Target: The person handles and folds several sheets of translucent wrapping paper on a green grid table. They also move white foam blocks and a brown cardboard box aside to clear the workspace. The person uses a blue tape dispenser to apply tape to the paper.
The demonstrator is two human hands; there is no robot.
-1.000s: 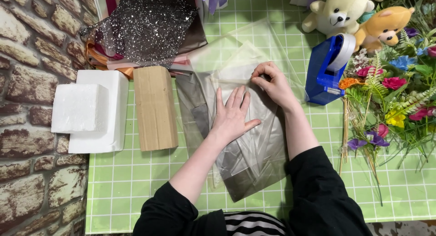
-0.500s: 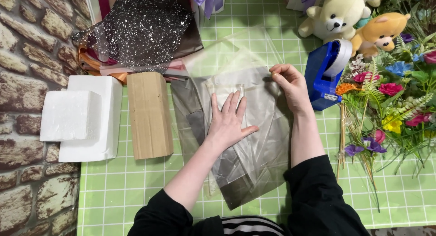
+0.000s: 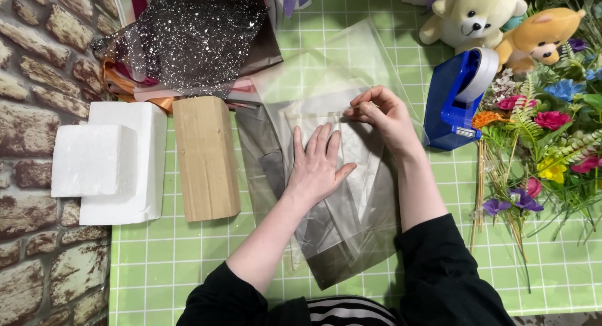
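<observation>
My left hand (image 3: 318,165) lies flat, fingers spread, pressing down on a stack of clear and grey plastic sheets (image 3: 342,235) on the green grid mat (image 3: 188,257). My right hand (image 3: 381,116) pinches the upper edge of the top clear sheet just above the left hand's fingertips. A strip of clear tape seems to run along that edge, but it is hard to tell.
A wooden block (image 3: 204,156) and two white foam blocks (image 3: 113,163) lie to the left. Glittery black mesh (image 3: 188,31) sits at the back. A blue tape dispenser (image 3: 456,100), two plush bears (image 3: 476,15) and artificial flowers (image 3: 545,138) are at the right.
My right hand has slid left along the top edge of the sheet, toward the left hand. The left hand has stayed pressed on the sheets.
</observation>
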